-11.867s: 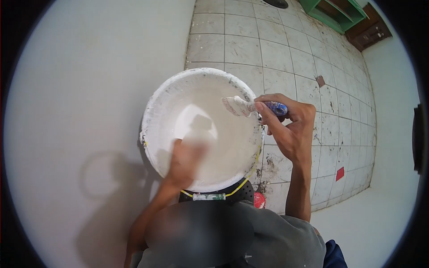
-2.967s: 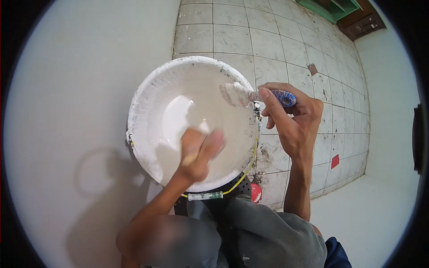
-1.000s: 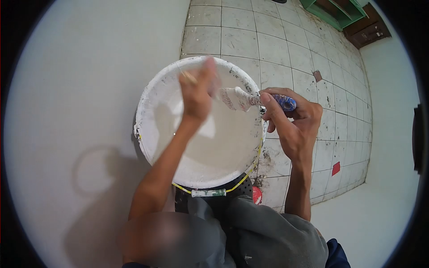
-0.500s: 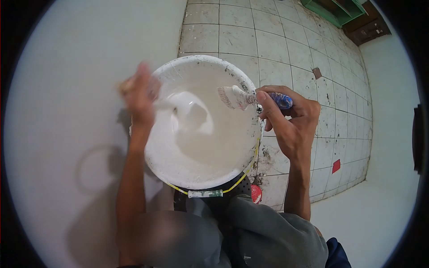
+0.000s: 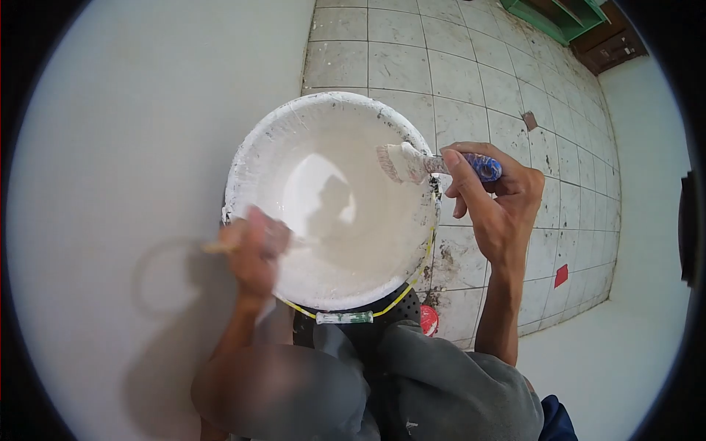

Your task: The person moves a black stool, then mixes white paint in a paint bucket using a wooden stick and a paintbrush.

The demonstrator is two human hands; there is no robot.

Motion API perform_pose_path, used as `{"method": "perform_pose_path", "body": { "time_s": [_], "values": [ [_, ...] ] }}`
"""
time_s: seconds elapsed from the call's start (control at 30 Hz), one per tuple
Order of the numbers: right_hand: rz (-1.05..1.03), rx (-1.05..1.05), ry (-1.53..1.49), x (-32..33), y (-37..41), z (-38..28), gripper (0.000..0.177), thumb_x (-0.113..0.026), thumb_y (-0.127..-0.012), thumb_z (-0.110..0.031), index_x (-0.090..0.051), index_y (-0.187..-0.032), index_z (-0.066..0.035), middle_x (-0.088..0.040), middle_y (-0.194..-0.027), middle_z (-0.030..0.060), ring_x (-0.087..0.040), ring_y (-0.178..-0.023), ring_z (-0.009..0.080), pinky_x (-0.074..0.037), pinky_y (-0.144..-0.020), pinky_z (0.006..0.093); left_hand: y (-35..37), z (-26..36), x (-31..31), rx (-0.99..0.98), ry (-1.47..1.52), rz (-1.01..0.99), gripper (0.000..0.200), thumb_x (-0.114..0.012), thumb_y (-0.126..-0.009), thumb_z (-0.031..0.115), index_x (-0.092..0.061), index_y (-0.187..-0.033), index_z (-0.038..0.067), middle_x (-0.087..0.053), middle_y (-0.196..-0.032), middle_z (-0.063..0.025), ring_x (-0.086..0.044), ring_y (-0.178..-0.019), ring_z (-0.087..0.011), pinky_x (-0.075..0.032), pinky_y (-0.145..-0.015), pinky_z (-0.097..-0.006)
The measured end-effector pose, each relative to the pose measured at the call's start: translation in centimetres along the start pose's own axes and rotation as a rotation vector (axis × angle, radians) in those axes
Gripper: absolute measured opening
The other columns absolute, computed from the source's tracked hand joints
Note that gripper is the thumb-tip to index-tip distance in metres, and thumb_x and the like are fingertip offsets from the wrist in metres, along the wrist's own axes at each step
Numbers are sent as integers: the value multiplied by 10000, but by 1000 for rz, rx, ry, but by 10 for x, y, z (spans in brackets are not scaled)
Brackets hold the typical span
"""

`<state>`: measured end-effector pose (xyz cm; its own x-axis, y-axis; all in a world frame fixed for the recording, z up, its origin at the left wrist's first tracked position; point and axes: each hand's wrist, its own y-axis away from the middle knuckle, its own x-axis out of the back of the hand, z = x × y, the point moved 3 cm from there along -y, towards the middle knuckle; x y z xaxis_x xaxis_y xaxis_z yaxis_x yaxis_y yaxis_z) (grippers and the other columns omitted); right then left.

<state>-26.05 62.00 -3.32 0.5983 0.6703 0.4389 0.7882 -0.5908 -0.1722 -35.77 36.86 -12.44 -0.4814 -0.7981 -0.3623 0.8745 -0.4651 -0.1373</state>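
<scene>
A white bucket [image 5: 243, 151] holds pale, whitish paint [image 5: 382, 228]. At its right rim, my right hand [image 5: 500, 202] is closed around a paintbrush [image 5: 406, 162]. The brush has a blue, paint-smeared handle, and its white-coated bristles point left over the bucket. My left hand [image 5: 257, 257] is at the bucket's lower left rim, its fingers wrapped round a slim tool with a light wooden handle [image 5: 215, 248]. The tool's other end reaches over the paint, but motion blur hides its kind.
A pale wall [image 5: 132, 132] rises close on the left. Dirty white floor tiles [image 5: 471, 257] stretch to the right, with a red scrap [image 5: 561, 275] on them. The bucket's yellow wire handle has a white grip [image 5: 344, 318] near my knees. A green shelf [image 5: 555, 18] stands far back.
My left hand has moved down along the bucket's left side with the wooden-handled tool. My right hand and the paintbrush keep nearly the same pose above the right rim.
</scene>
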Motion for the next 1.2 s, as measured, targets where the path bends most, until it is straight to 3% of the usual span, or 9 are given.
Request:
{"method": "perform_pose_path", "body": {
  "time_s": [0.13, 0.27, 0.4, 0.63, 0.8, 0.93, 1.0, 1.13, 1.2],
  "values": [
    [-21, 11, -22, -4, 1, -2, 169, -658, -814, -112, -688, -868, 45, -613, -588, 71, -563, -533, 81, -457, -500, 211, -69, 4, 10, 7, -24, 190, 461, -443, -984, 223, -278, -557, 164, -269, -505, 65, -199, -418, -60, -152, -401, -250],
    [-29, 5, -29, -6, 4, -8, 166, -659, -815, -114, -691, -869, 40, -613, -590, 69, -563, -529, 79, -461, -497, 216, -102, -23, -49, -283, -233, -71, 456, -480, -968, 187, -341, -539, 119, -290, -518, 58, -221, -445, -58, -173, -415, -257],
    [11, 27, -12, 0, 5, -7, 169, -663, -815, -117, -692, -868, 41, -607, -585, 67, -553, -514, 78, -453, -483, 212, -68, -40, -93, -50, -91, -162, 444, -499, -956, 167, -358, -542, 91, -300, -518, 41, -250, -454, -68, -211, -431, -261],
    [49, 13, -3, 13, 4, -1, 173, -664, -815, -119, -690, -864, 45, -605, -584, 68, -546, -486, 82, -438, -451, 210, 14, -11, -26, 82, -76, -78, 356, -461, -965, 145, -342, -631, 113, -288, -535, 44, -249, -443, -74, -211, -423, -270],
    [41, 45, 0, 8, 5, 0, 174, -663, -820, -117, -690, -868, 48, -597, -571, 66, -545, -477, 85, -416, -420, 211, -43, 6, 23, -52, -130, 77, 396, -447, -977, 179, -324, -603, 137, -261, -518, 53, -241, -456, -57, -197, -438, -248],
    [25, 76, -20, 3, 4, -5, 160, -664, -830, -103, -691, -867, 50, -580, -551, 59, -541, -465, 88, -394, -381, 209, -111, -31, -20, -201, -197, -60, 405, -508, -956, 195, -400, -580, 90, -313, -514, 70, -243, -447, -54, -177, -408, -278],
    [19, 43, -27, 3, 7, -7, 162, -663, -831, -104, -690, -867, 52, -580, -553, 59, -539, -463, 86, -393, -381, 208, -102, -43, -61, -126, -78, -107, 385, -514, -937, 167, -397, -581, 78, -361, -487, 38, -284, -431, -67, -192, -417, -291],
    [48, 9, -37, 10, 6, -5, 163, -659, -835, -103, -690, -870, 53, -584, -558, 63, -535, -461, 83, -391, -380, 205, -20, -33, -94, -331, -480, -203, 244, -520, -886, 141, -548, -664, 44, -458, -518, -81, -365, -441, -174, -274, -486, -336],
    [67, 0, -28, 13, 7, -1, 175, -659, -831, -116, -690, -872, 51, -588, -558, 64, -532, -457, 84, -395, -391, 206, 14, -28, -68, -129, -369, -348, 220, -530, -885, 162, -571, -695, 58, -475, -551, -71, -361, -452, -198, -298, -507, -341]
  ]
}}
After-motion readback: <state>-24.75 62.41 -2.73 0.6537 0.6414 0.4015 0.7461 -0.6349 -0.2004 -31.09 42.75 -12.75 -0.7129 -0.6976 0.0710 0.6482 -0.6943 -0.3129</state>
